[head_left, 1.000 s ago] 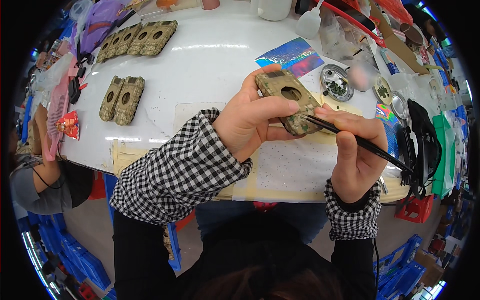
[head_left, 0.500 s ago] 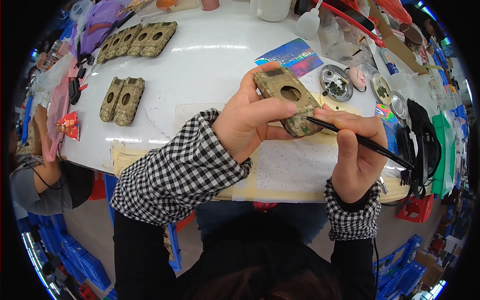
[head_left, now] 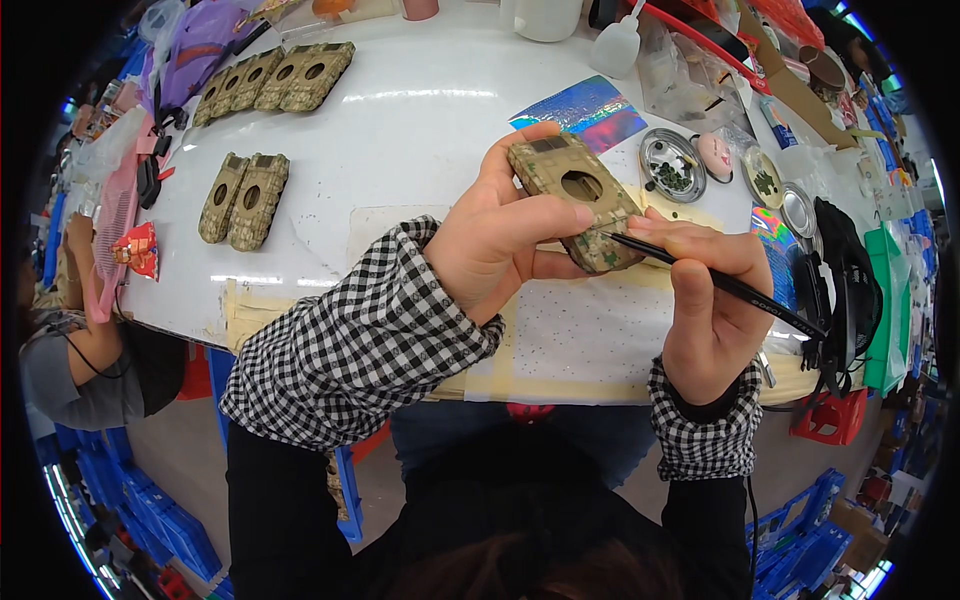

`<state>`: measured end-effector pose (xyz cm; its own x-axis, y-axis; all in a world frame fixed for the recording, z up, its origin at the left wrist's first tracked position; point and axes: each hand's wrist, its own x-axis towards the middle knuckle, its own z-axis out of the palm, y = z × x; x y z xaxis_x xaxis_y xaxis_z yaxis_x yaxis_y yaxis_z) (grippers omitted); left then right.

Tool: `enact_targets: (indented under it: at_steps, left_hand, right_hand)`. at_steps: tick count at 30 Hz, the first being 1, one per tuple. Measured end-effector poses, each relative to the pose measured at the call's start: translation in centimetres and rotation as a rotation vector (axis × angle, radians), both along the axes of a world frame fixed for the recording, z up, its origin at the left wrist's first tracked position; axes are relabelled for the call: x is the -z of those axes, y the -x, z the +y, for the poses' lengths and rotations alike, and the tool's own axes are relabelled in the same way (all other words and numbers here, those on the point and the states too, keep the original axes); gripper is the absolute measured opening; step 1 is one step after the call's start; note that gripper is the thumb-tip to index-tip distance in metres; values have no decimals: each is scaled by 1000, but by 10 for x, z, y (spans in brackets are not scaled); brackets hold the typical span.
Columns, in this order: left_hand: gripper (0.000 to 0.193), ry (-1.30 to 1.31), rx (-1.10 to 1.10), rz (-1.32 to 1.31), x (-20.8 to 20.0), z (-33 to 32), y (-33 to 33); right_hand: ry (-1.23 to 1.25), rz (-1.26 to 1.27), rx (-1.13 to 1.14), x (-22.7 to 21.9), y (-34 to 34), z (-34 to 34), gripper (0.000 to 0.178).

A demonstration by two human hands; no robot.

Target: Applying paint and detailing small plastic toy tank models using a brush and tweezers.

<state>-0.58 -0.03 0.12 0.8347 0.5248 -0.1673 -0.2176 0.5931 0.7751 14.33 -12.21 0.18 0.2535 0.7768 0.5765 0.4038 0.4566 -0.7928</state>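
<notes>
left hand: our left (head_left: pixel 505 215) grips the camo shell (head_left: pixel 560 165), thumb flat on its top just beside the oval hole, other fingers wrapped round the far side and underneath.
right hand: our right (head_left: pixel 715 300) pinches the black tweezers (head_left: pixel 738 287) between thumb and fingers; fingertips near the shell's right edge.
tweezers: tips at the shell's near end, close together; can't tell if they hold a bit or touch.
shell: held tilted, off the table (head_left: pixel 430 150), above the speckled sheet (head_left: pixel 590 340).
dish: round metal dish (head_left: pixel 664 150) beyond our right hand, dark green bits (head_left: pixel 675 180) in it.
foil: shiny rainbow foil (head_left: pixel 590 110) lies just past the shell.
left side: pair of shells (head_left: pixel 258 205) side by side; row of shells (head_left: pixel 318 80) farther back.
back: white squeeze bottle (head_left: pixel 617 50) beyond the foil.
</notes>
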Motion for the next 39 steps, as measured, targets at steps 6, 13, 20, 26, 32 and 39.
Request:
enact_targets:
  at_steps: [6,13,20,26,32,39]
  left_hand:
    - [69,8,11,-7,0,1,1]
    - [69,5,12,0,0,0,1]
    - [69,15,8,-7,0,1,1]
    - [69,12,8,-4,1,1,1]
    - [69,9,6,-2,1,1,1]
    - [70,-10,-1,7,0,0,0]
  right_hand:
    - [1,-2,0,0,0,0,12]
    - [-14,24,-11,-1,0,0,12]
    - [-5,10,-1,0,0,0,11]
    - [-3,2,1,0,1,0,11]
    - [-5,-7,-4,0,1,1,11]
    - [0,-5,-8,0,0,1,11]
